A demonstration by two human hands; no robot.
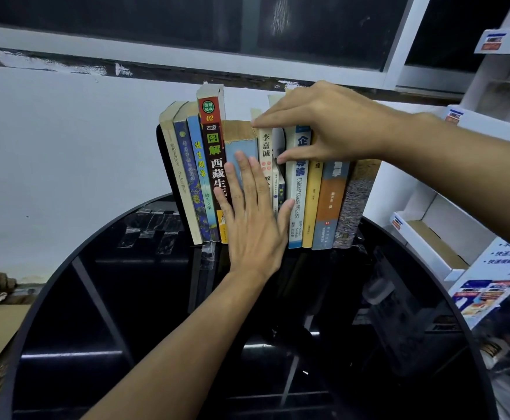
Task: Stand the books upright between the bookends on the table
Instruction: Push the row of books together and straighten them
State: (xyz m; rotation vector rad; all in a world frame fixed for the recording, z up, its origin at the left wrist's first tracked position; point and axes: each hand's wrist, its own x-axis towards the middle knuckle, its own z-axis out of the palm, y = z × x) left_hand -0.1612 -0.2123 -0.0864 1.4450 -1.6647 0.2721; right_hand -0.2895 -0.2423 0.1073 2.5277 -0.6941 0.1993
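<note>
At the far edge of the round black table (65,286), seen from the head camera, a row of books (205,165) stands upright against the pale wall, spines outward. A black bookend (164,159) shows at the left end; any bookend at the right end is hidden behind the last books. The left hand (252,219) lies flat and open, fingers spread, pressing the middle spines back. The right hand (323,125) reaches over the top, thumb and fingers pinching a thin book near the centre. The row looks nearly complete: only that central slot is loose, and the outer books lean slightly, so squaring up remains.
</note>
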